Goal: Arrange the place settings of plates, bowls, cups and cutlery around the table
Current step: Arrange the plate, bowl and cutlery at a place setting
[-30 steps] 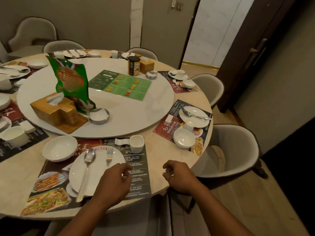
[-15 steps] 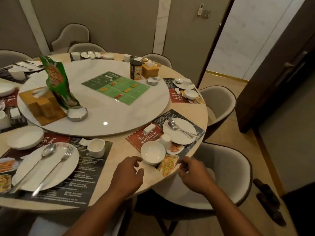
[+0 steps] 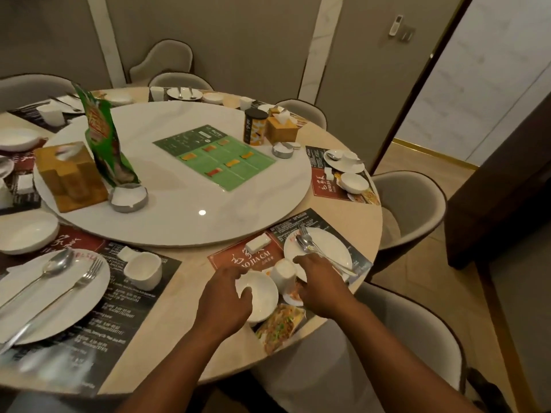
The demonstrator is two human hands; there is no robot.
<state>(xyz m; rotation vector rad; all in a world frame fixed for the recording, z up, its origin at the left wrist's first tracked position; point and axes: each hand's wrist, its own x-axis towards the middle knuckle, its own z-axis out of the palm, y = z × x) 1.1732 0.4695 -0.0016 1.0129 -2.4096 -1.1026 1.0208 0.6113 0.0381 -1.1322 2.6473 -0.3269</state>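
**Two hands at the lower-centre setting**

The left hand [image 3: 223, 296] grips the small white bowl [image 3: 264, 299] by its near rim, thumb inside. The right hand [image 3: 323, 281] curls beside the cup [image 3: 283, 274], over the plate [image 3: 331, 241] edge; whether it grasps the cup I cannot tell. A fork [image 3: 303, 230] and spoon [image 3: 303, 242] lie on that plate.

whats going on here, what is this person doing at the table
A person is laying places at a round dining table. Their left hand grips the rim of a small white bowl, thumb inside it. The right hand curves around the white cup beside it; whether it has hold yet is unclear. A fork and spoon lie on the plate just behind.
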